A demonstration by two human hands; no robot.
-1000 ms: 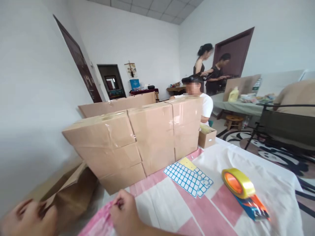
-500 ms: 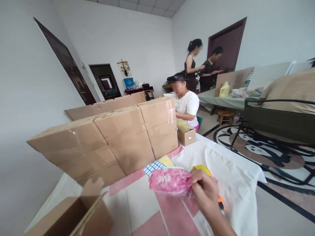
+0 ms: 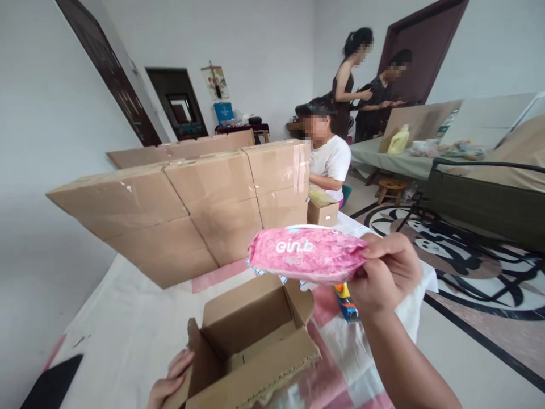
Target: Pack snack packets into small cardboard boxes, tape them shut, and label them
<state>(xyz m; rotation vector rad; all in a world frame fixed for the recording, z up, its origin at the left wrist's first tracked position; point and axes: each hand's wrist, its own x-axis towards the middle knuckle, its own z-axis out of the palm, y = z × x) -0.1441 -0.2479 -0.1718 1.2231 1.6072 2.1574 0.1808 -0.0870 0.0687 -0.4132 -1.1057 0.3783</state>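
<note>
One wrinkled pink, white-lettered packet [image 3: 298, 255] occupies the right grip [image 3: 386, 275] while the left grip [image 3: 172, 382] clasps a carton [image 3: 247, 307].

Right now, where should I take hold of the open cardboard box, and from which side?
I'd probably grip the left wall of the open cardboard box from the left: its top is open, so that wall offers an edge to pinch, and your left hand touches it. Your right hand holds the pink packet.
</note>
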